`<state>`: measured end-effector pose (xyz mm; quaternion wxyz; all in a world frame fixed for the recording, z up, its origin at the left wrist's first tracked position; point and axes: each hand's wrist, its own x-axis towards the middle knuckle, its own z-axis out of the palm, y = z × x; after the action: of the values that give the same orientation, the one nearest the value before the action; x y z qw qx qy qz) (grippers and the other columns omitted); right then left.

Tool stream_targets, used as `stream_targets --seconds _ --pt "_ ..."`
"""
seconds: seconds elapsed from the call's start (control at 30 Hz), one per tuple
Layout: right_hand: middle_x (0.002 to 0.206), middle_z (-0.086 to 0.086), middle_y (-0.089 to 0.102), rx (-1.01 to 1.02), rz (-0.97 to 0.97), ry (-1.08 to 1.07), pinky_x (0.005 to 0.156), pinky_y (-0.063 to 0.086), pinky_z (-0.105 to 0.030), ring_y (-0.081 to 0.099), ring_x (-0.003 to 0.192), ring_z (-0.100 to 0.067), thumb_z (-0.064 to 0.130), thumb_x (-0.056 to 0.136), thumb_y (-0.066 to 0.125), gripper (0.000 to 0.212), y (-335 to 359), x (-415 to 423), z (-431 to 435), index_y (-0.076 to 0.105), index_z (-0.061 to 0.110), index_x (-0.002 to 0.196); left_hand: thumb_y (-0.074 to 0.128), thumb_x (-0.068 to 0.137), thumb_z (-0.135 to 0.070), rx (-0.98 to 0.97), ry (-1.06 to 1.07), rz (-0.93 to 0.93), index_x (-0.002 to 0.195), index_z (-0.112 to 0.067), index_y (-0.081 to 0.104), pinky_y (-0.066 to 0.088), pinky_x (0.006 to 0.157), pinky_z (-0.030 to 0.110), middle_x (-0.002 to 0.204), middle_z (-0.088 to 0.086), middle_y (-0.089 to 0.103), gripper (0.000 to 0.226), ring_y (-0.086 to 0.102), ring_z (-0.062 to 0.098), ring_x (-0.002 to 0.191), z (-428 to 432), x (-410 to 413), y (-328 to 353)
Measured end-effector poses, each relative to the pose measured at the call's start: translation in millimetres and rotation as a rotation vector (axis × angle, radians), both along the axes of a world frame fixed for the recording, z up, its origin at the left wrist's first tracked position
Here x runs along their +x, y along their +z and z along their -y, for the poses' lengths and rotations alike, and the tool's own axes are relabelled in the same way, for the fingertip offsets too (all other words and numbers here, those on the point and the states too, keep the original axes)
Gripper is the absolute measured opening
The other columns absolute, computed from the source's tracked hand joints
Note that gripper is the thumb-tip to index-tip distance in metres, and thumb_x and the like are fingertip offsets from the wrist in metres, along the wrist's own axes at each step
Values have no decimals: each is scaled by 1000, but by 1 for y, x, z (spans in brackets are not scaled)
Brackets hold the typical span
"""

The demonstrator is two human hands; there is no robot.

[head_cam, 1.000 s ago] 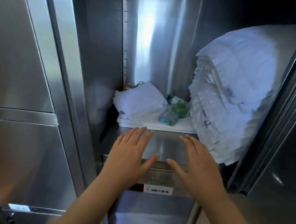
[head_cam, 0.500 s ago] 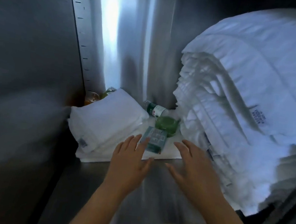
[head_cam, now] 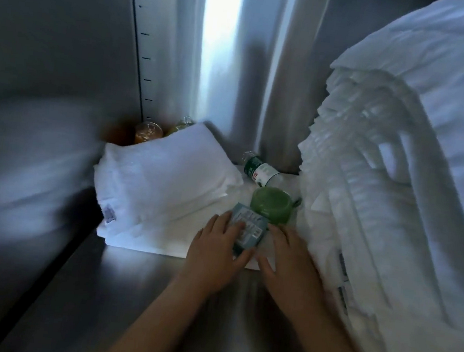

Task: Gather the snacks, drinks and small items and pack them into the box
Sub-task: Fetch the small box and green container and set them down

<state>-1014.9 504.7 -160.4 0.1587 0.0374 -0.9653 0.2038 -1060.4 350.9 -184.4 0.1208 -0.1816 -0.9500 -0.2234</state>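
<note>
Both my hands are at frame centre: left hand (head_cam: 214, 251) pinches the teal packet (head_cam: 248, 229), right hand (head_cam: 288, 257) lies released beside it.

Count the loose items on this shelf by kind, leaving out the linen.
teal packet: 1
green cup: 1
bottle lying on its side: 1
half-hidden containers behind the folded linen: 2
Total: 5

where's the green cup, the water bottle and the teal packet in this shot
green cup (head_cam: 271, 208), head view, on the middle of its green body
water bottle (head_cam: 259, 173), head view, on the label of the lying bottle
teal packet (head_cam: 251, 226), head view, on its printed face
</note>
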Motion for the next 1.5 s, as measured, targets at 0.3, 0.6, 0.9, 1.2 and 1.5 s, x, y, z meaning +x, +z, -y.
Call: stream_targets --seconds 0.3,0.6,0.9,1.2,1.5 --pt "144 -2 35 57 88 -13 103 33 -32 37 126 -20 36 91 50 58 -21 -15 2 30 22 143 42 66 -62 74 108 -36 126 -25 52 49 81 33 138 -1 40 71 45 22 119 28 9 -1" --pt "146 -18 32 131 -170 -118 108 30 -50 28 134 -33 39 87 59 56 9 -91 15 44 13 134 57 71 -51 46 130 -23 128 -21 51 48 85 36 142 3 39 64 41 25 119 42 11 -2" --pt "143 -18 35 322 -20 -256 107 27 -46 31 126 -38 46 91 49 57 -6 -101 12 39 19 140 65 75 -45 19 131 -83 122 -12 54 45 92 43 139 14 42 59 44 33 116 41 12 -10" --pt "143 -15 18 179 65 -400 97 33 -47 19 129 -35 56 75 61 79 -5 -49 35 27 30 142 66 67 -47 65 93 -98 127 -16 44 45 86 39 136 9 36 70 39 26 110 59 27 -19" --pt "136 -15 29 27 -12 -320 87 42 -43 32 118 -36 51 74 66 81 -17 -6 43 28 30 142 58 78 -51 1 75 9 147 -27 19 30 102 37 143 11 24 83 24 24 124 80 50 -20"
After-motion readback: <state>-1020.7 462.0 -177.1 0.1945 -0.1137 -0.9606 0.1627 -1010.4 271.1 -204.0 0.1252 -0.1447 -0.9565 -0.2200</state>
